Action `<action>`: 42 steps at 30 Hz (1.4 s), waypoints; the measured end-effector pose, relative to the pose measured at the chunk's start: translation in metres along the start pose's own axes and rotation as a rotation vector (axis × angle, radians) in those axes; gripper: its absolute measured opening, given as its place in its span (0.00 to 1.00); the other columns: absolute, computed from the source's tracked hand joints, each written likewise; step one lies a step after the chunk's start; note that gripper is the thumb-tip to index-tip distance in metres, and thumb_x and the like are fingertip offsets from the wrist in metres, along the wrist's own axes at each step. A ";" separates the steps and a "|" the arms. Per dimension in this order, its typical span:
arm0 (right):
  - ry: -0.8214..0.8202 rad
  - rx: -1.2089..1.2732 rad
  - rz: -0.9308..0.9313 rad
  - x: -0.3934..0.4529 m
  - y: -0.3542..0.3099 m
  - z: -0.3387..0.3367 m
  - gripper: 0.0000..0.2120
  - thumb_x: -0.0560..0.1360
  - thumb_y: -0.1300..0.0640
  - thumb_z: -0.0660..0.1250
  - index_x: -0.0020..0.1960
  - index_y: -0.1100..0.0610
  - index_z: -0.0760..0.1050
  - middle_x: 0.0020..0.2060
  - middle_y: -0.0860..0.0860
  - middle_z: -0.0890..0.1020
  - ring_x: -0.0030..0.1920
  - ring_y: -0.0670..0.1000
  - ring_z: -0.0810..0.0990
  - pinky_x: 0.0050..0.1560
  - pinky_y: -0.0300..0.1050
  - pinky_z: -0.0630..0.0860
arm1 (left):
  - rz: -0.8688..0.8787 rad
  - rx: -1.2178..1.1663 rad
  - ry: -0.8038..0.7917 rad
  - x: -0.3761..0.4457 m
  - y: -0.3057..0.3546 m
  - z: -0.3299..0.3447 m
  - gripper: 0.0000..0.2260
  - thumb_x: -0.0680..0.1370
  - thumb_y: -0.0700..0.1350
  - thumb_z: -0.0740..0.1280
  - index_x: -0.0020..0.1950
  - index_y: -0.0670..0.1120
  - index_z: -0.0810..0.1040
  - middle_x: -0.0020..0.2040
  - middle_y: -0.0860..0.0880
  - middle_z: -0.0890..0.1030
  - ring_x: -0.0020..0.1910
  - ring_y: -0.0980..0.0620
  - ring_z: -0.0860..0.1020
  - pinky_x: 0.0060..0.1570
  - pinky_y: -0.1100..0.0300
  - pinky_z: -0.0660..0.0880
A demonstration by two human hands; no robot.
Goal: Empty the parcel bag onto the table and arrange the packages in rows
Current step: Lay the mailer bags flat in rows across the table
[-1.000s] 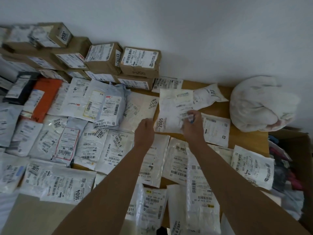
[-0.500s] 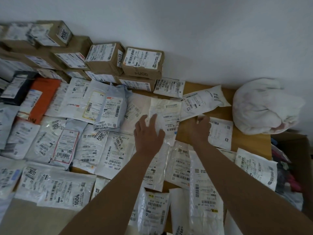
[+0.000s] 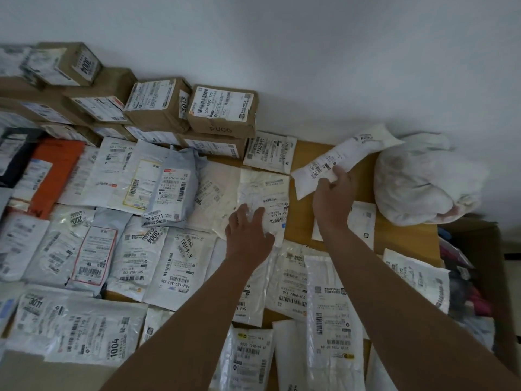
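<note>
White plastic mailers already fill most of the wooden desk (image 3: 363, 176) in rows. Right hand (image 3: 332, 193) pinches one long white mailer (image 3: 338, 162), apparently unplaced; left hand (image 3: 248, 232) presses flat a crinkled white mailer (image 3: 265, 193).

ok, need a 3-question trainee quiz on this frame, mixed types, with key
1. True or false: the right hand holds a white mailer lifted off the table.
2. The left hand is: A) gripping a cardboard box, B) pressing flat on a white package, C) hanging off the table.
3. Fill in: the brown box by the wall is printed ____.

Key: 1 true; 2 B; 3 PUCO
</note>
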State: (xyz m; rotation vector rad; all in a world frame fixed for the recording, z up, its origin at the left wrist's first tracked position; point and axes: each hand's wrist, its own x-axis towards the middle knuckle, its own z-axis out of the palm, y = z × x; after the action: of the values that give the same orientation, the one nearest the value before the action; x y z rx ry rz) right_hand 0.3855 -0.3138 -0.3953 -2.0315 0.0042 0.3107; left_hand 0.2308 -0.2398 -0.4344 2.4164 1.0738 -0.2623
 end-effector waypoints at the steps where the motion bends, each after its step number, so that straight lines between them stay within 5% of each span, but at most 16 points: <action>1: 0.009 0.048 -0.013 -0.001 0.002 -0.002 0.23 0.77 0.62 0.60 0.72 0.58 0.68 0.70 0.53 0.68 0.57 0.47 0.75 0.55 0.41 0.73 | 0.000 0.003 -0.002 0.000 0.000 0.000 0.28 0.75 0.52 0.65 0.74 0.54 0.61 0.75 0.44 0.56 0.73 0.40 0.56 0.71 0.44 0.60; 3: -0.003 0.184 0.020 0.002 0.001 -0.003 0.24 0.77 0.62 0.60 0.73 0.57 0.67 0.68 0.52 0.69 0.54 0.49 0.77 0.51 0.44 0.78 | 0.001 0.005 0.003 -0.001 0.001 0.000 0.28 0.75 0.52 0.65 0.74 0.54 0.62 0.75 0.44 0.56 0.73 0.40 0.56 0.71 0.44 0.60; 7: -0.088 0.452 0.178 0.005 -0.003 0.001 0.23 0.79 0.61 0.61 0.73 0.53 0.68 0.65 0.49 0.75 0.47 0.39 0.78 0.43 0.32 0.75 | -0.004 0.006 0.017 -0.001 0.000 0.000 0.27 0.75 0.52 0.64 0.73 0.53 0.63 0.75 0.44 0.57 0.73 0.41 0.57 0.71 0.44 0.60; 10: -0.122 0.283 -0.038 -0.014 -0.011 0.001 0.23 0.80 0.60 0.60 0.75 0.55 0.66 0.65 0.45 0.72 0.45 0.35 0.76 0.41 0.27 0.72 | -0.002 0.009 0.039 -0.001 -0.001 0.002 0.26 0.75 0.52 0.64 0.73 0.53 0.64 0.73 0.45 0.60 0.72 0.42 0.59 0.71 0.45 0.61; 13: -0.130 0.166 -0.176 -0.019 -0.009 0.005 0.27 0.78 0.62 0.59 0.77 0.57 0.62 0.73 0.48 0.66 0.49 0.35 0.75 0.45 0.29 0.74 | 0.003 0.025 0.039 -0.001 -0.002 0.002 0.26 0.75 0.52 0.64 0.72 0.54 0.64 0.73 0.46 0.60 0.71 0.43 0.59 0.70 0.46 0.61; 17: -0.076 0.170 -0.018 0.012 -0.001 0.006 0.29 0.78 0.65 0.57 0.78 0.56 0.58 0.77 0.50 0.59 0.57 0.38 0.69 0.45 0.19 0.66 | 0.009 0.014 0.039 -0.001 -0.003 0.002 0.26 0.75 0.51 0.65 0.72 0.54 0.65 0.72 0.46 0.60 0.71 0.43 0.60 0.70 0.47 0.62; 19: -0.073 0.280 0.071 0.029 0.007 0.008 0.31 0.77 0.66 0.59 0.79 0.55 0.57 0.76 0.50 0.61 0.66 0.44 0.68 0.58 0.28 0.69 | 0.010 0.013 0.039 -0.001 -0.003 0.002 0.26 0.75 0.51 0.64 0.72 0.54 0.65 0.73 0.45 0.60 0.72 0.43 0.59 0.70 0.47 0.61; 21: -0.120 0.403 0.187 0.039 0.014 0.012 0.33 0.75 0.64 0.61 0.79 0.51 0.57 0.72 0.49 0.67 0.65 0.46 0.72 0.63 0.42 0.72 | 0.015 0.023 0.044 -0.001 -0.003 0.003 0.26 0.75 0.51 0.64 0.73 0.53 0.64 0.73 0.45 0.60 0.72 0.43 0.60 0.70 0.47 0.61; 23: -0.181 0.522 0.302 0.044 0.015 0.016 0.35 0.74 0.65 0.61 0.78 0.50 0.57 0.57 0.47 0.75 0.49 0.41 0.74 0.50 0.38 0.73 | 0.020 0.025 0.050 -0.001 -0.004 0.003 0.26 0.75 0.51 0.65 0.72 0.53 0.65 0.73 0.45 0.61 0.71 0.43 0.60 0.69 0.47 0.62; 26: -0.201 0.680 0.413 0.049 0.015 0.023 0.24 0.76 0.70 0.58 0.63 0.46 0.67 0.31 0.44 0.69 0.33 0.42 0.63 0.39 0.36 0.66 | 0.017 0.021 0.039 0.000 -0.004 0.002 0.26 0.74 0.51 0.65 0.72 0.53 0.65 0.73 0.46 0.61 0.71 0.43 0.60 0.70 0.47 0.62; 28: -0.185 0.783 0.470 0.050 0.011 0.027 0.16 0.77 0.69 0.57 0.48 0.47 0.65 0.33 0.45 0.67 0.34 0.43 0.63 0.39 0.34 0.67 | 0.013 0.014 0.027 0.000 -0.004 0.002 0.26 0.75 0.51 0.65 0.72 0.54 0.65 0.73 0.46 0.60 0.72 0.44 0.59 0.70 0.48 0.61; 31: -0.172 0.792 0.542 0.048 0.008 0.032 0.17 0.76 0.69 0.58 0.57 0.50 0.67 0.41 0.47 0.70 0.38 0.43 0.67 0.49 0.37 0.70 | 0.005 -0.004 0.016 0.001 -0.004 0.001 0.26 0.75 0.52 0.65 0.73 0.53 0.65 0.74 0.46 0.60 0.72 0.44 0.59 0.71 0.48 0.60; 35: -0.167 0.409 0.468 0.043 0.004 0.031 0.30 0.78 0.66 0.57 0.77 0.49 0.59 0.61 0.51 0.71 0.45 0.45 0.73 0.46 0.40 0.72 | 0.007 0.004 0.012 0.001 -0.004 0.000 0.26 0.75 0.52 0.64 0.73 0.54 0.65 0.74 0.46 0.60 0.72 0.44 0.59 0.71 0.48 0.60; 39: -0.173 -0.303 0.063 0.019 0.024 0.010 0.25 0.78 0.58 0.60 0.75 0.50 0.63 0.69 0.56 0.66 0.63 0.56 0.70 0.63 0.53 0.71 | 0.011 0.009 0.033 0.001 -0.003 0.001 0.26 0.75 0.52 0.64 0.73 0.53 0.65 0.74 0.46 0.60 0.72 0.43 0.59 0.71 0.47 0.61; 42: -0.158 -0.848 -0.039 -0.002 0.058 -0.021 0.23 0.76 0.47 0.63 0.68 0.54 0.68 0.68 0.58 0.67 0.67 0.63 0.65 0.64 0.57 0.65 | 0.001 0.017 0.046 0.000 0.001 0.002 0.26 0.75 0.52 0.63 0.73 0.51 0.65 0.75 0.45 0.58 0.73 0.43 0.57 0.72 0.46 0.59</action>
State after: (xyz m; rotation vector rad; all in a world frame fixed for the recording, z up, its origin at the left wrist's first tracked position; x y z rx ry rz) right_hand 0.3798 -0.3593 -0.4368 -2.8303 -0.3116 0.5054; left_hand 0.2313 -0.2416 -0.4355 2.4485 1.0951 -0.2174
